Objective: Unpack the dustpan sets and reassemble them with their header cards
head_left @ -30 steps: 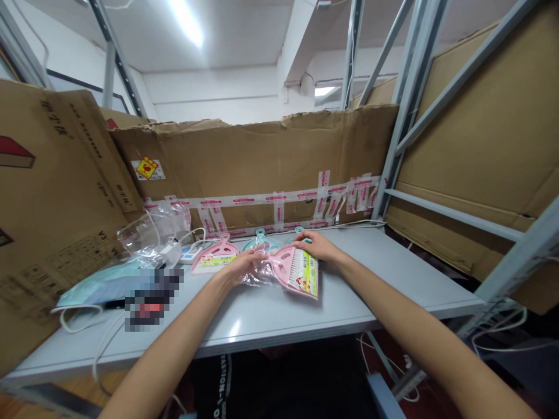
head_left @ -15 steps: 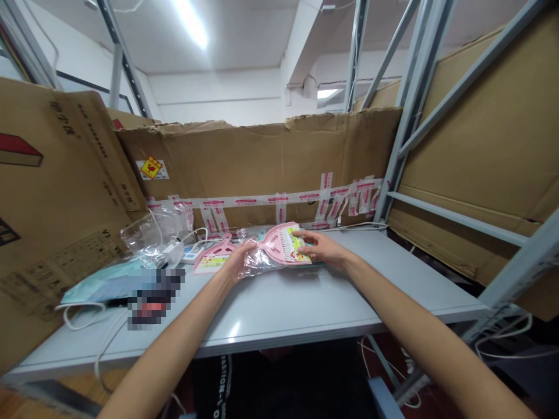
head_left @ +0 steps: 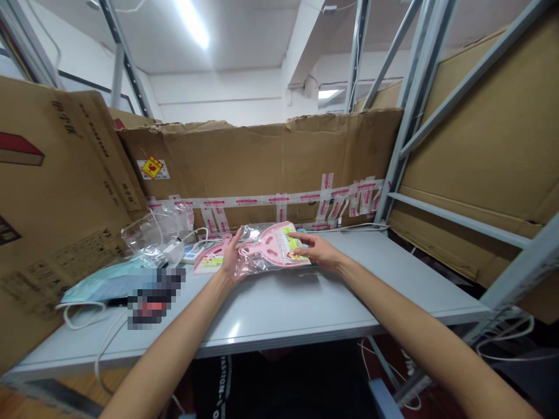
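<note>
A pink dustpan-and-brush set (head_left: 267, 247) lies inside a clear plastic bag (head_left: 255, 267), tilted a little above the table. White bristles and a yellow-green printed label show at its right end. My left hand (head_left: 230, 259) grips the bag's left edge by the handle end, its far fingers partly hidden. At the wide right end, my right hand (head_left: 322, 251) holds the set with its thumb below and fingers over the label side. A second pink dustpan (head_left: 212, 263) with a similar label rests on the table, just left of my left hand and partly covered by it.
The grey table (head_left: 297, 314) has a tall cardboard sheet (head_left: 253, 157) behind it. At left lie a crumpled plastic bag (head_left: 159, 230), a light-blue package (head_left: 105, 282), white cables and a blurred-out item. Metal shelf posts (head_left: 402, 128) and cardboard stand at right.
My left hand has shifted slightly left, off the handle to the bag's edge, its fingers now pointing up. The handle shows more fully. My right hand has hardly moved.
</note>
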A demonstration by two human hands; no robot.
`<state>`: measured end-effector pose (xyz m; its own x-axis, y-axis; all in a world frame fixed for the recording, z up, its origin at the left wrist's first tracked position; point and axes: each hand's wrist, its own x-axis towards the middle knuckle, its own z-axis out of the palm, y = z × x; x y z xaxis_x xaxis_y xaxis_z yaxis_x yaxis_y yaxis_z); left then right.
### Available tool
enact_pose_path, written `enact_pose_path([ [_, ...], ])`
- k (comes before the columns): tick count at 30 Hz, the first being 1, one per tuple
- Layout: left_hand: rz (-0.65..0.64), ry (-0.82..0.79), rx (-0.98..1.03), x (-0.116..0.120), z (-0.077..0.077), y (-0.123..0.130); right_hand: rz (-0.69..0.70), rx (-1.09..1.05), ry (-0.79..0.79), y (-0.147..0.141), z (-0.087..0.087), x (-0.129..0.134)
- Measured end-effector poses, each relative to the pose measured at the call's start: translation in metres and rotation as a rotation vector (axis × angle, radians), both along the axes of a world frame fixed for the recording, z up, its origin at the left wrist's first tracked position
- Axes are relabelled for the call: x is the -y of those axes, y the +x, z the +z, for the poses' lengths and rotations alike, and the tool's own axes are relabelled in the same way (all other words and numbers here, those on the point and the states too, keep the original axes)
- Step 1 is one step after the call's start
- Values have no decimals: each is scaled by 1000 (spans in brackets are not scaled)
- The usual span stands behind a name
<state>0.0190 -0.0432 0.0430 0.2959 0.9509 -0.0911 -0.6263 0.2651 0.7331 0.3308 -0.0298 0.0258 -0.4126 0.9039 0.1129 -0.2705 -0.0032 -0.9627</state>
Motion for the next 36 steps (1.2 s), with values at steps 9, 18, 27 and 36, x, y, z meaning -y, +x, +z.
enact_pose_path([
  [9, 130, 40, -18, 3, 6, 5, -158, -63, 60, -6, -9, -11],
  [18, 159, 19, -88, -1, -1, 16, -166, 38, 106, -22, -13, -5],
  [27, 128, 8, -103, -6, -8, 22, -172, 116, 175, -33, -17, 0],
  [36, 148, 43, -21, -7, -10, 16, -216, -31, 92, -32, -15, -10],
])
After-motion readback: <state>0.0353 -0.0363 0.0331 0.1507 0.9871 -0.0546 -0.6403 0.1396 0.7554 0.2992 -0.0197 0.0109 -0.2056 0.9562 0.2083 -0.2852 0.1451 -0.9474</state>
